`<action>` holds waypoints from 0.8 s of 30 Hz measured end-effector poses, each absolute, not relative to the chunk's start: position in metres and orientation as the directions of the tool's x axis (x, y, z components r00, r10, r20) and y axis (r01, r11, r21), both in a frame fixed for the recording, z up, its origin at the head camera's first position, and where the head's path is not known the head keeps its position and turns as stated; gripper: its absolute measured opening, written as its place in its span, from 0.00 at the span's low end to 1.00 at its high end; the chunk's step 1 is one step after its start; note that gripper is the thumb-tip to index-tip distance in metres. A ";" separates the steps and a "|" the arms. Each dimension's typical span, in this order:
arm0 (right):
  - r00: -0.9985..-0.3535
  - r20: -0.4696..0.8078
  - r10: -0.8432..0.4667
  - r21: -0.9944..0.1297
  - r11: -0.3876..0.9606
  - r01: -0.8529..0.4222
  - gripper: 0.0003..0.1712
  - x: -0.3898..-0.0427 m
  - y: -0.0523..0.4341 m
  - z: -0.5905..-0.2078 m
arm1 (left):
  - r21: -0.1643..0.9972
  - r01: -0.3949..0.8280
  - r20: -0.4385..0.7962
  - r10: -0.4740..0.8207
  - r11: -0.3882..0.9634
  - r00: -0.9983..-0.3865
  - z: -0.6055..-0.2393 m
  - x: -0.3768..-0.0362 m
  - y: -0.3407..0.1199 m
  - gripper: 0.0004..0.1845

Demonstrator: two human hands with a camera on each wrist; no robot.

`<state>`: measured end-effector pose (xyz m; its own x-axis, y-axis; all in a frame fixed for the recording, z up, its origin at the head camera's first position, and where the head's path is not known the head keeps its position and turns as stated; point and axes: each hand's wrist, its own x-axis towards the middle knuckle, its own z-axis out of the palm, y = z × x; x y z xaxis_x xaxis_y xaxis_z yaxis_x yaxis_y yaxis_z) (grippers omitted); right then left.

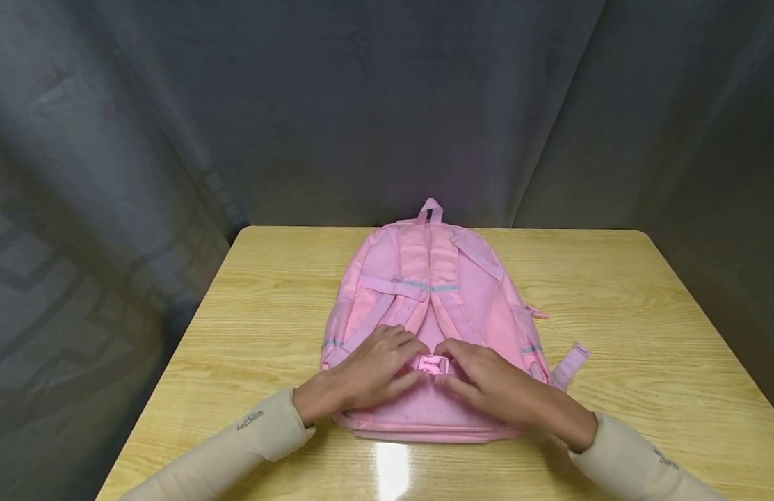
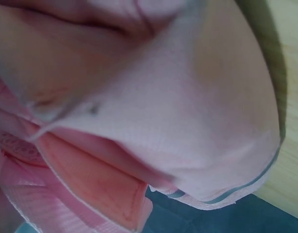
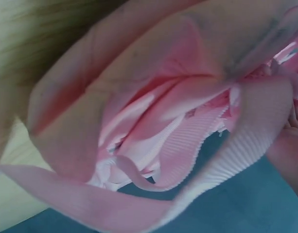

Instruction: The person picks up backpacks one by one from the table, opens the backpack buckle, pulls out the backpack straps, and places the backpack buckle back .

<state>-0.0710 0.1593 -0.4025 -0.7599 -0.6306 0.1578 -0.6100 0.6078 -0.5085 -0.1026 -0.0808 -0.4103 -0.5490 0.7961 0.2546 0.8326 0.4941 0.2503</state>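
A pink backpack (image 1: 418, 410) lies on the table with its shoulder straps (image 1: 414, 257) facing up. Low on its middle, a pink plastic side-release buckle (image 1: 432, 364) sits between the two hands, its halves together. My left hand (image 1: 382, 367) pinches the buckle's left end between thumb and fingertips. From the other side, my right hand (image 1: 487, 376) grips its right end the same way. The left wrist view is filled by pink backpack fabric (image 2: 212, 126). In the right wrist view, a ribbed pink webbing strap (image 3: 236, 150) loops beneath the fabric, with fingers (image 3: 289, 150) at the right edge.
The wooden table (image 1: 268, 299) extends on both sides of the backpack. A loose strap end (image 1: 571, 363) sticks out past the bag's right side, below a small pink tab (image 1: 538, 312). Grey curtains (image 1: 374, 111) hang behind the table and along both sides.
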 end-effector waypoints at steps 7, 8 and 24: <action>-0.746 0.209 -0.633 -0.506 0.583 -0.636 0.16 -0.074 0.161 -0.406 | 0.295 0.821 0.306 0.765 0.489 -0.566 -0.409 -0.101 -0.081 0.16; -0.742 0.218 -0.634 -0.502 0.579 -0.642 0.16 -0.074 0.160 -0.407 | 0.297 0.820 0.311 0.763 0.489 -0.567 -0.409 -0.101 -0.080 0.15; -0.724 0.267 -0.636 -0.457 0.578 -0.676 0.17 -0.074 0.161 -0.408 | 0.314 0.809 0.350 0.732 0.497 -0.585 -0.412 -0.099 -0.078 0.13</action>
